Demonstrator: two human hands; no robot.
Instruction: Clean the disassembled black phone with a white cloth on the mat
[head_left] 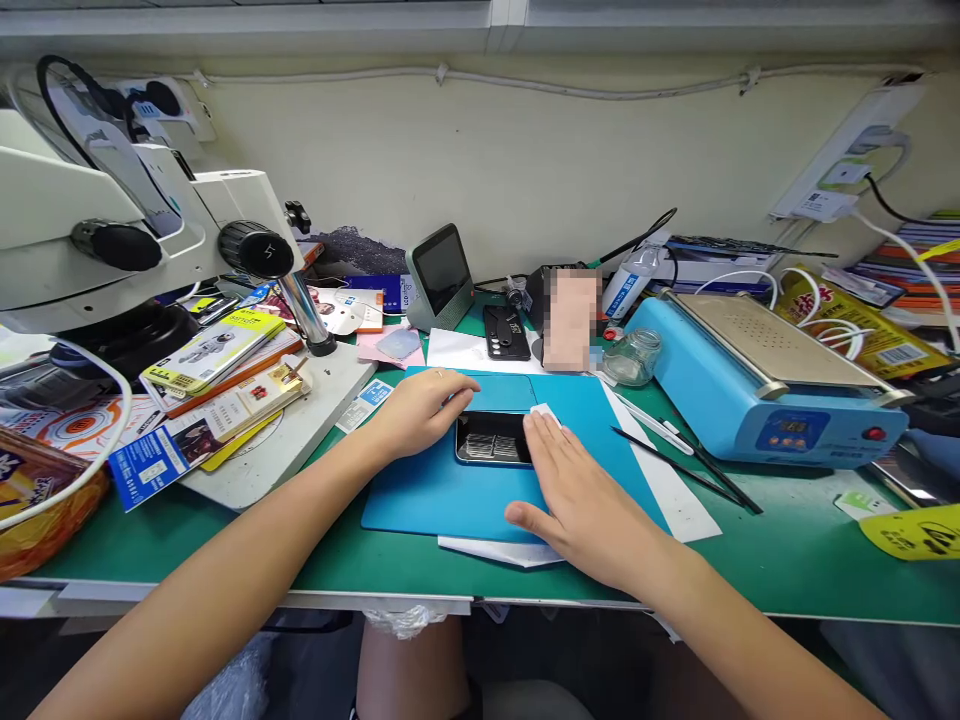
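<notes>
A phone with a dark, glossy screen (493,438) lies flat on the blue mat (420,500). My left hand (429,408) is at the phone's upper left, its fingers curled together and pointing right; whether they hold anything is hidden. On the right, my right hand (574,490) lies with its fingers stretched out, their tips over the phone's right end and a piece of white tissue or cloth (549,412). Its thumb points left, below the phone. Behind the phone, a thin clear sheet or panel (510,392) rests on the mat.
A microscope (112,235) and magazines (214,350) fill the left side. Behind the mat are a small display (441,270), a black phone (507,332) and a glass jar (634,357). At right sit black tweezers (682,465) and a blue heating plate machine (772,400).
</notes>
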